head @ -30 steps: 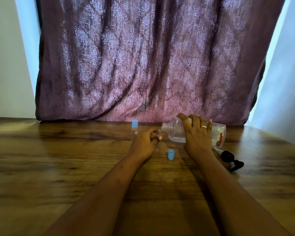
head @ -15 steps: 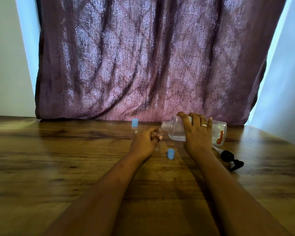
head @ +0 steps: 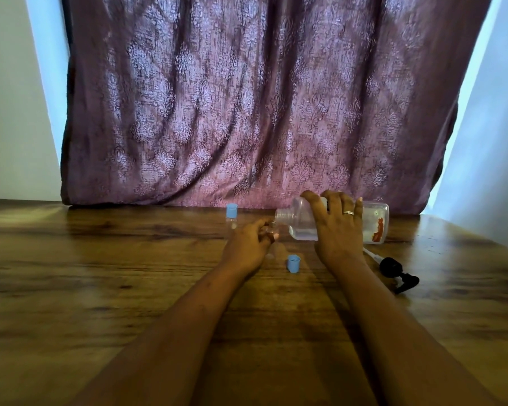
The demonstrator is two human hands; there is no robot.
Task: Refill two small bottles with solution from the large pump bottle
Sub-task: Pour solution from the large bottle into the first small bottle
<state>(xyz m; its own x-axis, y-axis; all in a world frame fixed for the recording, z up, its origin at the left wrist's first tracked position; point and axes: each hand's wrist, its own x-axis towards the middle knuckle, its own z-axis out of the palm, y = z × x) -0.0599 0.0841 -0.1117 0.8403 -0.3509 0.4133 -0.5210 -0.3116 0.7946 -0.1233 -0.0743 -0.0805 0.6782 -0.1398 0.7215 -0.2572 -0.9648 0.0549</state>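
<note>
while the large pump bottle is tipped: the large pump bottle (head: 374,219) lies almost on its side above the wooden table (head: 100,288), its open neck pointing left and meeting the open small bottle (head: 272,230); clear solution (head: 302,234) pools along its lower wall.
step in hand: pouring into one small bottle, by my reading the second, since the other is already capped.
open small bottle: right at the large pump bottle's mouth, clear and mostly hidden by fingers; its fill level cannot be read.
right hand: the right hand (head: 335,230) clasps the large pump bottle's body from above, fingers spread and curled over it, a ring (head: 348,212) on one finger.
left hand: the left hand (head: 248,244) is curled round the open small bottle, steadying it under the mouth.
next move calls for: a slow tilt with the two mouths kept lined up, then righting the large pump bottle before overflow; a wide neck over a narrow one could spill.
loose blue cap (head: 293,263): on the table just nearer than the large pump bottle's mouth, ready to go back on.
capped small bottle (head: 231,218): upright, left of the large pump bottle's mouth, apart from both hands.
pump head (head: 398,272): black, lying on the table nearer than the large pump bottle's base.
patterned curtain (head: 247,112): hanging behind the large pump bottle.
</note>
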